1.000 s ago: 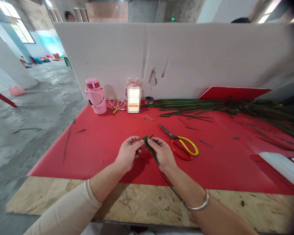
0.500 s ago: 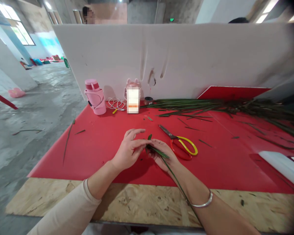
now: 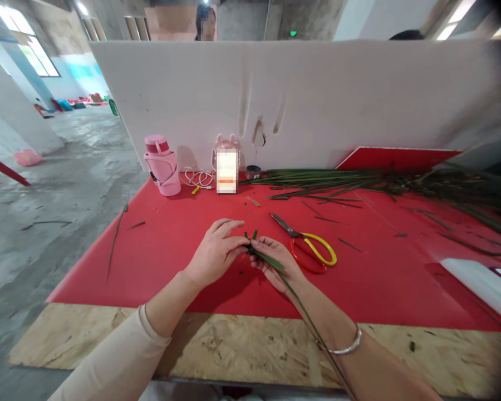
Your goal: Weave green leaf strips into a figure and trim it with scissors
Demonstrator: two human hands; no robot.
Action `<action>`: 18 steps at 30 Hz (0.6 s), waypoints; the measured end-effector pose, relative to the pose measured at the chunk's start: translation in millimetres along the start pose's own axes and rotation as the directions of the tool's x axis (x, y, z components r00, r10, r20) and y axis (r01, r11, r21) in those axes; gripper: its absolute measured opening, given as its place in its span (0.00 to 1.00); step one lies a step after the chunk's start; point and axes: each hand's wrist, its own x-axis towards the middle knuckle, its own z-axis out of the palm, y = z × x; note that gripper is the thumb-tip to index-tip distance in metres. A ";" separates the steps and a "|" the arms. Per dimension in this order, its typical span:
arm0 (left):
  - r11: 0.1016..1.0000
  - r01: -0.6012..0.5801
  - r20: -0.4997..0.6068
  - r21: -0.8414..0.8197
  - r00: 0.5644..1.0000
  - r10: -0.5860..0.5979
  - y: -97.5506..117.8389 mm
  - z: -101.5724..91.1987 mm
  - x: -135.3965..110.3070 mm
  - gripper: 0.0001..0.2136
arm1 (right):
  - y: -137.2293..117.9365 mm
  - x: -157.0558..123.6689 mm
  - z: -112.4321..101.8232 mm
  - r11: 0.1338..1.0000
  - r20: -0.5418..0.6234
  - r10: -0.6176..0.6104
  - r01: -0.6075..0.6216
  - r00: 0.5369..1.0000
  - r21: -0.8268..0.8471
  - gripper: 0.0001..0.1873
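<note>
Between my two hands is a small knot of folded green leaf strips [image 3: 271, 260], low over the red table cover. My left hand [image 3: 219, 250] pinches its left side with thumb and index finger, the other fingers lifted. From the right, my right hand [image 3: 275, 262] is closed around it, thumb near the knot. Short ends stick up at the top, and one long strip trails down along my right forearm past a silver bangle [image 3: 350, 346]. Scissors [image 3: 304, 242] with one red and one yellow handle lie just right of my right hand, blades pointing up-left.
A pile of long green leaves [image 3: 325, 178] lies along the back right. A pink bottle [image 3: 163, 167], white cable [image 3: 198, 177], lit phone [image 3: 227, 172] and small dark tub [image 3: 253, 171] stand before the white partition [image 3: 192, 89]. Leaf scraps dot the red cover [image 3: 150, 256]. A person shows beyond the partition.
My left hand has shifted slightly left, and more short leaf ends show above the knot. The person behind the partition has moved right.
</note>
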 end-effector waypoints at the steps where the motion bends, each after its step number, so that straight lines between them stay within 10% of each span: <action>1: 1.000 0.000 0.010 -0.005 1.000 0.000 -0.1 0.2 0.1 0.09 | 0.9 0.1 -0.1 1.000 -0.005 -0.012 0.012 1.000 -0.016 0.14; 18: 0.989 -0.072 -0.029 0.126 0.997 0.076 2.0 3.5 1.3 0.09 | 9.0 1.9 2.3 0.994 -0.005 -0.083 0.082 0.997 -0.073 0.15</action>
